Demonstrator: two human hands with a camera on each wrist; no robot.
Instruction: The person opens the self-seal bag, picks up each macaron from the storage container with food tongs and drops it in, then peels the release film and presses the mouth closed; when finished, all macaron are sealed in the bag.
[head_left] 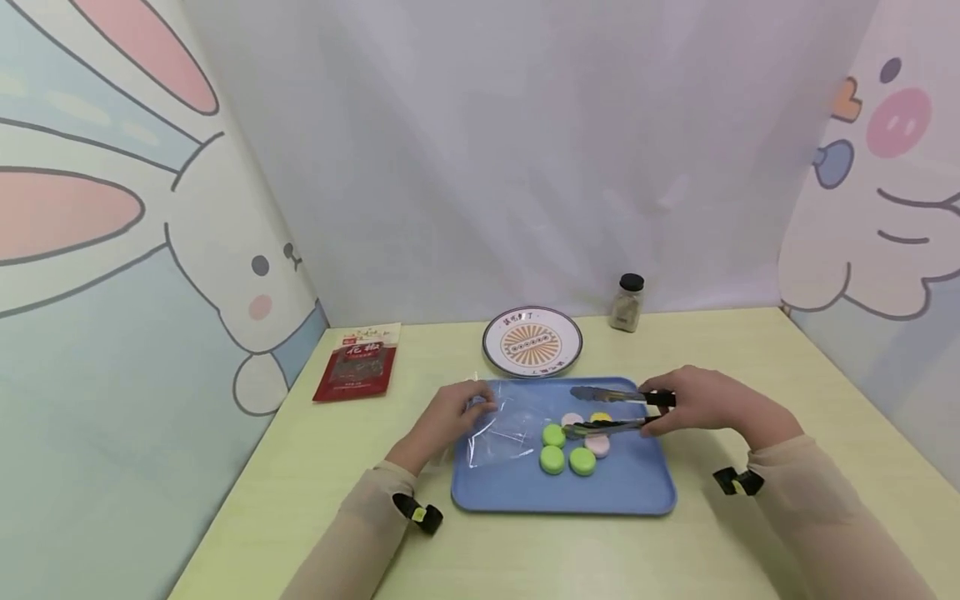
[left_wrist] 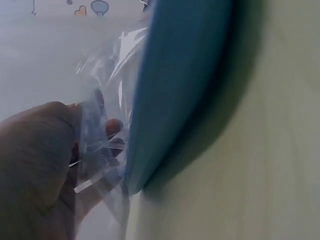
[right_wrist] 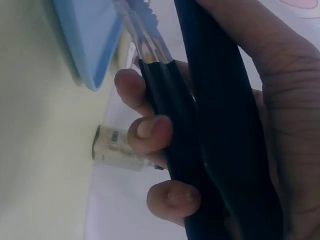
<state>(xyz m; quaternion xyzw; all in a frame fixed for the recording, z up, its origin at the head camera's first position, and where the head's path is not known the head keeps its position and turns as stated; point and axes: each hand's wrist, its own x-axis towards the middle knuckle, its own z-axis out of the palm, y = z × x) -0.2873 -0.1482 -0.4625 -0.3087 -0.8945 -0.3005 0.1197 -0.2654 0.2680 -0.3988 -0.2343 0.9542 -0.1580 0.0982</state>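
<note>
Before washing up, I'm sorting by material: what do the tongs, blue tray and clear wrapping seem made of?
Tongs: shiny, probably steel, from the silvery glints; their matte black grips may be plastic or rubber. Blue tray: probably smooth plastic, from its even colour and rounded corners. Clear wrapping: glossy plastic film, see-through and creased.

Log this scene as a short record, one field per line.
Left hand: holds a clear plastic bag over the left part of the blue tray
Right hand: grips black-handled tongs
Tongs' arms: apart, above the tray
On tray: macaron-like pieces, three green, two pale pink, one yellow
Behind tray: round patterned plate; black-lidded jar, right of the plate
Far left of table: red packet
</note>
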